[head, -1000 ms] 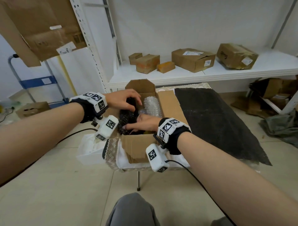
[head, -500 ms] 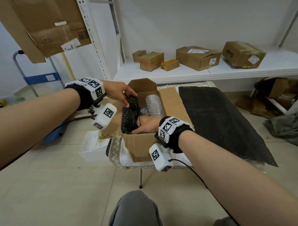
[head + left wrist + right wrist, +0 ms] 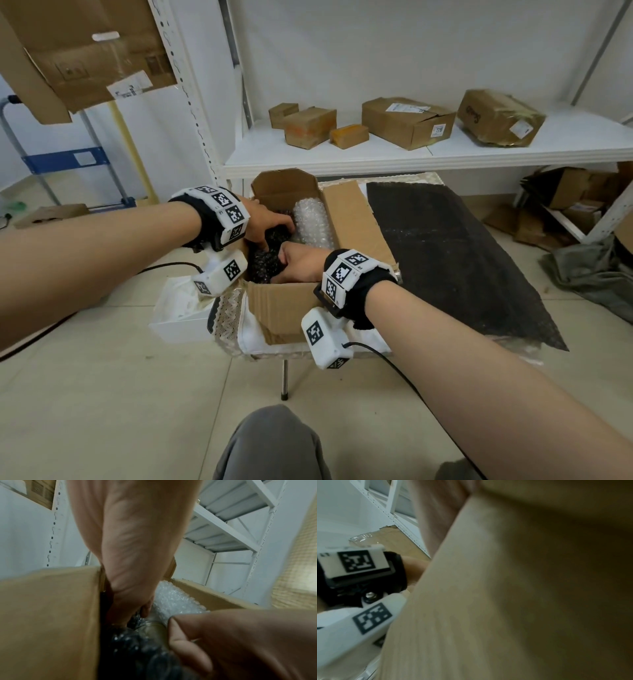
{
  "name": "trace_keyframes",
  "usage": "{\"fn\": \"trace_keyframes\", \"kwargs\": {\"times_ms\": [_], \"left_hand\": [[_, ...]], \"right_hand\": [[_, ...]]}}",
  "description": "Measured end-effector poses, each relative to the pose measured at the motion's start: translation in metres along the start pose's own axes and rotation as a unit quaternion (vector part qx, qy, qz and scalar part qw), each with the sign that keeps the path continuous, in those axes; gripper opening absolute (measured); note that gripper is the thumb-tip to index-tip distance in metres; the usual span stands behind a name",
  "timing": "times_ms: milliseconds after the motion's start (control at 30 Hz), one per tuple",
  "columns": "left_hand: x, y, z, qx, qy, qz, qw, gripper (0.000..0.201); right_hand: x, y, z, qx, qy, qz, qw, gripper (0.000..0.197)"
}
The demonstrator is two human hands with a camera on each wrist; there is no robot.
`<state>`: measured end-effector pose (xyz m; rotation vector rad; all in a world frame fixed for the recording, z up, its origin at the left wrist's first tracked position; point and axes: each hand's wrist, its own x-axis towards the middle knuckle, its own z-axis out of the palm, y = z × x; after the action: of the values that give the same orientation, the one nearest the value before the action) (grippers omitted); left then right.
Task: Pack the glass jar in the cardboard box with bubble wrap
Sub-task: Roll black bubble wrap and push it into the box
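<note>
Our left hand (image 3: pixel 263 222) and right hand (image 3: pixel 298 262) grip the dark bubble-wrapped glass jar (image 3: pixel 265 255) inside the open brown cardboard box (image 3: pixel 284 305); forcing it against the clear bubble-wrap roll (image 3: pixel 311 219) could crack it.

glass jar (image 3: pixel 155 626) lying in open cardboard box (image 3: pixel 287 305) between black bubble wrap (image 3: pixel 262 263) and clear bubble wrap (image 3: pixel 312 224)

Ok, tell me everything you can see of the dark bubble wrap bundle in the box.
The dark bundle is black bubble wrap, glossy and knobbly, rolled or bunched up. It lies in the left half of the open cardboard box, beside a clear bubble wrap roll on its right. The left hand grips its far end and the right hand its near end. In the left wrist view a bit of glass jar shows between the two wraps. Whether the bundle encloses the jar is unclear.
</note>
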<state>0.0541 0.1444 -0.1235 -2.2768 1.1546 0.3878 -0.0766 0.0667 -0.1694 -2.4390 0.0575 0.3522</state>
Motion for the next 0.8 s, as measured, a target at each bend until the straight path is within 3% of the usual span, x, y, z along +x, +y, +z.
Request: {"fn": "trace_keyframes", "kwargs": {"times_ms": [67, 133, 267, 333, 433, 533, 800], "left_hand": [[-0.003, 0.0, 0.002, -0.014, 0.006, 0.006, 1.0, 0.07], [-0.009, -0.001, 0.001, -0.036, 0.026, 0.018, 0.999, 0.07], [-0.017, -0.002, -0.008, -0.111, 0.087, 0.063, 0.988, 0.07], [-0.022, -0.004, -0.013, -0.12, 0.142, 0.073, 0.98, 0.071], [-0.031, -0.008, -0.02, -0.065, 0.208, 0.006, 0.976, 0.067], [-0.032, -0.009, -0.02, -0.05, 0.181, -0.014, 0.982, 0.067], [-0.024, -0.014, -0.016, -0.039, 0.07, -0.03, 0.996, 0.063]], "right_hand": [[-0.002, -0.001, -0.001, 0.022, 0.024, 0.004, 0.999, 0.039], [-0.004, -0.003, -0.003, 0.114, 0.049, -0.003, 0.992, 0.037], [-0.008, -0.002, -0.011, 0.281, 0.143, -0.05, 0.948, 0.041], [-0.014, 0.0, -0.014, 0.321, 0.11, -0.098, 0.936, 0.043], [-0.018, -0.001, -0.011, 0.307, 0.072, -0.144, 0.938, 0.041], [-0.016, -0.005, -0.006, 0.309, 0.059, -0.159, 0.936, 0.041], [-0.011, -0.007, -0.002, 0.201, 0.033, -0.151, 0.967, 0.043]]}}
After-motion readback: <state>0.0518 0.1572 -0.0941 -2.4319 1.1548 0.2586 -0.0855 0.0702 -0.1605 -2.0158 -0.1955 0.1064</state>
